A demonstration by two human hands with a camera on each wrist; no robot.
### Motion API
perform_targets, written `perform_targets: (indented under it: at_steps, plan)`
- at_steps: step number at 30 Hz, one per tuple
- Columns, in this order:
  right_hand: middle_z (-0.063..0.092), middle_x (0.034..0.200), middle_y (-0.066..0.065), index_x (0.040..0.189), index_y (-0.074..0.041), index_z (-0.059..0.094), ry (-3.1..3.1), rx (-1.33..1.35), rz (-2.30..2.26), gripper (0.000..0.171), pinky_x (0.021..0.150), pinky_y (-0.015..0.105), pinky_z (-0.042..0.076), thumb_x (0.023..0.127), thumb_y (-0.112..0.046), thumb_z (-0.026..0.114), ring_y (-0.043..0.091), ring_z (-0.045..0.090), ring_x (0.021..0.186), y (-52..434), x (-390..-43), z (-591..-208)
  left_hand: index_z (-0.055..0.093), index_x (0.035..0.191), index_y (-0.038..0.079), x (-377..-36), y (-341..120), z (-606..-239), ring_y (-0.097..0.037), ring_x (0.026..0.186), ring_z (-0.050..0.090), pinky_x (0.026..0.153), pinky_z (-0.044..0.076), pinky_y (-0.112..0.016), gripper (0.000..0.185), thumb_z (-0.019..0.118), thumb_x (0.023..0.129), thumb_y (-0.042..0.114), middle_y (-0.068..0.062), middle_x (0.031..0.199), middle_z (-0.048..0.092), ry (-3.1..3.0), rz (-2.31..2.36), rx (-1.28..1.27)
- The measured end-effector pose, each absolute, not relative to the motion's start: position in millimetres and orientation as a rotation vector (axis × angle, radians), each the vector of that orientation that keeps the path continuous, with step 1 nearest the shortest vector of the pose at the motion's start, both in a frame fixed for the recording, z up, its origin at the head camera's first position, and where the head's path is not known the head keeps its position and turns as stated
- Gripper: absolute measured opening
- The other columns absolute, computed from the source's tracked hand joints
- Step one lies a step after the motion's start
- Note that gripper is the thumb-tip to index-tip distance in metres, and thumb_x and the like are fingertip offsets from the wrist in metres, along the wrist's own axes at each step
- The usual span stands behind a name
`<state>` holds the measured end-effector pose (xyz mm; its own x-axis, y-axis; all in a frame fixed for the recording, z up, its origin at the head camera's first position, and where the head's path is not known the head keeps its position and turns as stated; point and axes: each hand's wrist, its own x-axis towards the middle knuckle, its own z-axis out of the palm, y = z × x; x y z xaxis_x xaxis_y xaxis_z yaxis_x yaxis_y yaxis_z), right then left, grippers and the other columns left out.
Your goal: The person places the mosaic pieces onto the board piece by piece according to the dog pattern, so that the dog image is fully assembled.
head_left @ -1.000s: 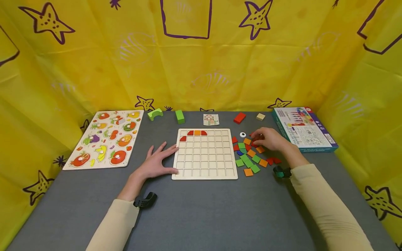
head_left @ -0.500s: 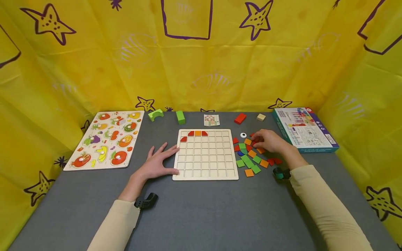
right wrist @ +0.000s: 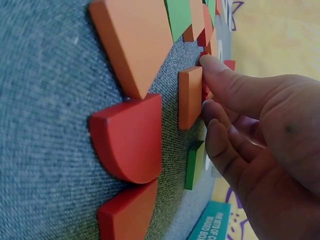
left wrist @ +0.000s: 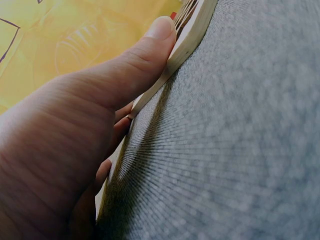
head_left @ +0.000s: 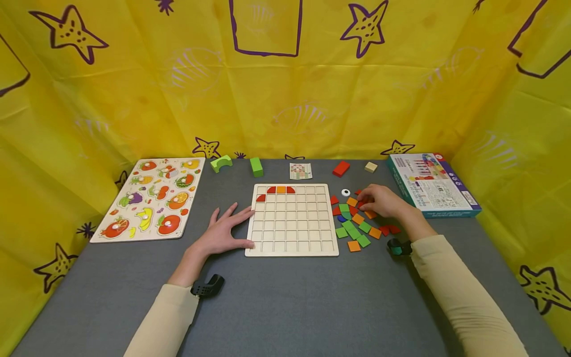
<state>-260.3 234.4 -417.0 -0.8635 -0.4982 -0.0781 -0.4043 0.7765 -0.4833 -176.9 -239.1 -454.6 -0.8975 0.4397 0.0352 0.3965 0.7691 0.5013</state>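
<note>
Head view: grid board (head_left: 292, 220) has only four pieces in, loads left. Left hand (head_left: 223, 233) lies flat bracing its edge. Right hand (head_left: 381, 201) fingers curl over the loose tiles (head_left: 357, 225); can't tell if it's got one.

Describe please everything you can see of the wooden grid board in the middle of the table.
The wooden grid board is a pale, square tray of thin light wood, divided into rows of small square cells. It lies flat on the grey table. Nearly all cells are bare; at the far edge sit two red quarter-round pieces with an orange square between them, and one more red quarter-round below on the left. The left hand rests against its left edge, the thumb pressing the rim.
</note>
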Motion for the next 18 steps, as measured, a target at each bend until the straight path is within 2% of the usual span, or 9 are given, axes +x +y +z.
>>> perform_targets:
  at_steps: [5, 13, 18]
  plan:
    - [0.063, 0.095, 0.011, 0.106, 0.003, 0.068, 2.744, -0.657, -0.713, 0.018, 0.084, 0.047, 0.049, 0.092, -0.007, 0.074, 0.027, 0.056, 0.085, 234.6, -261.9, -418.0, 0.045, 0.155, 0.017, -177.1, -238.5, -454.7, -0.038, 0.152, 0.013, 0.112, -0.007, -0.067, 0.094, 0.08, 0.078, 0.059, -0.004, 0.16, 0.038, 2.869, 0.775, 0.675]
    - [0.065, 0.097, 0.011, 0.111, 0.004, 0.068, 2.75, -0.636, -0.722, 0.023, 0.085, 0.048, 0.05, 0.094, -0.011, 0.073, 0.027, 0.058, 0.087, 226.9, -263.1, -415.2, 0.045, 0.155, 0.018, -176.6, -238.1, -452.7, -0.038, 0.152, 0.012, 0.113, -0.008, -0.066, 0.095, 0.081, 0.077, 0.058, -0.004, 0.16, 0.038, 2.866, 0.777, 0.665]
    - [0.065, 0.095, 0.009, 0.109, 0.002, 0.071, 2.753, -0.685, -0.734, 0.02, 0.083, 0.045, 0.049, 0.093, -0.01, 0.074, 0.025, 0.057, 0.085, 215.9, -264.7, -414.2, 0.045, 0.155, 0.017, -176.9, -237.8, -453.2, -0.038, 0.152, 0.012, 0.112, -0.007, -0.067, 0.094, 0.081, 0.077, 0.058, -0.004, 0.16, 0.038, 2.867, 0.772, 0.667]
